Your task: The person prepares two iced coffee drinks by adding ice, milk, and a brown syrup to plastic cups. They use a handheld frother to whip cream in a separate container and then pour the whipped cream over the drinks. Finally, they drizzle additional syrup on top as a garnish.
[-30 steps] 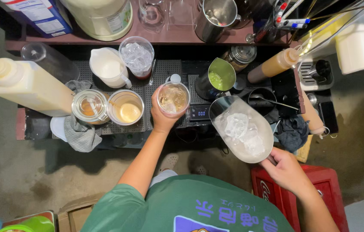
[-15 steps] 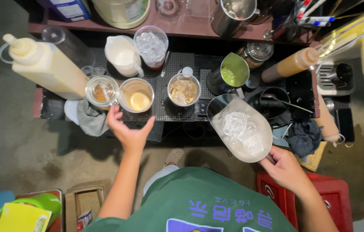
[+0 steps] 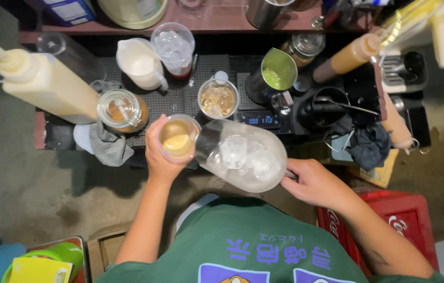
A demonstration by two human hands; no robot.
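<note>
Gripping a cup [image 3: 177,137] in left hand [image 3: 162,157], right hand [image 3: 313,183] clasping ice scoop [image 3: 243,154] (full), perforated counter [image 3: 180,99], concrete floor [image 3: 23,188]

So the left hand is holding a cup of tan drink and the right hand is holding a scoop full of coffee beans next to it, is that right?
Not quite. The head view shows the scoop in the right hand is full of ice, not coffee beans. The rest holds: the left hand holds the cup of tan drink, with the scoop right next to it.
</note>
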